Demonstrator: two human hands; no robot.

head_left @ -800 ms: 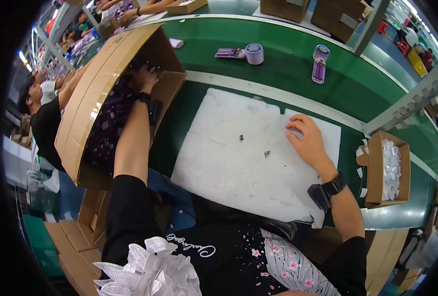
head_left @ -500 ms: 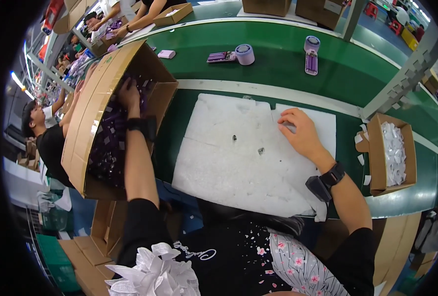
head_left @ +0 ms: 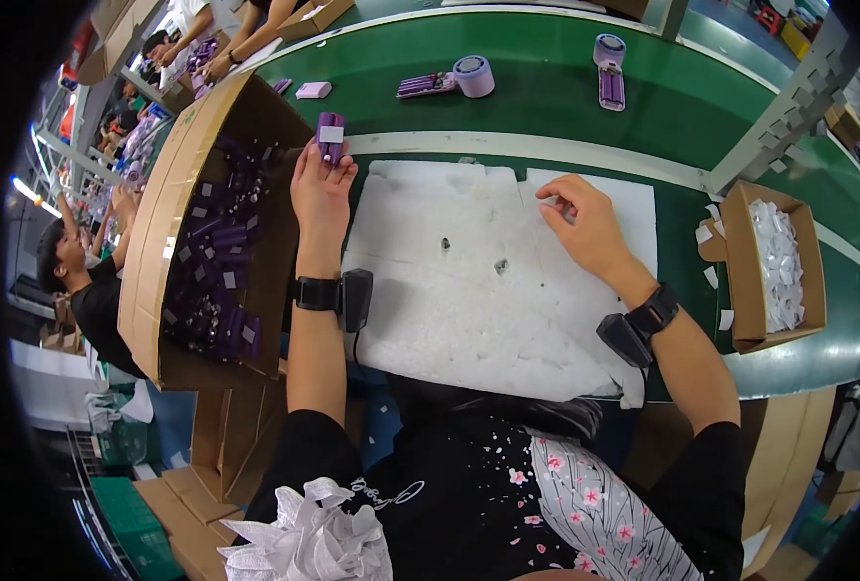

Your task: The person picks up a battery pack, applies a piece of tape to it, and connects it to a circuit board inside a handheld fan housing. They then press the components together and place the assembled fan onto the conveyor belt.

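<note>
My left hand (head_left: 321, 189) is raised palm up beside the carton, its fingers closed on a purple battery pack (head_left: 331, 137) of joined cylinders with a white label. The open cardboard carton (head_left: 149, 281) leans on its side at the left, and many similar purple packs (head_left: 222, 237) fill it. Over the right part of the white foam board (head_left: 430, 310), my right hand (head_left: 585, 223) hovers with nothing visible in it. Its fingers are loosely bent, and the thumb is apart from them.
On the green conveyor (head_left: 527, 107) beyond lie two lilac round-headed devices (head_left: 473, 77) (head_left: 611, 73) with purple cells showing, plus a pale lilac cover (head_left: 314, 90). At the right stands a small carton (head_left: 807, 281) of white pieces, near a metal post (head_left: 788, 107). Co-workers sit at the far left.
My left hand has come out of the carton with a purple battery pack and moved right, to the foam board's left edge. My right hand stays over the board, its fingers slightly more bent.
</note>
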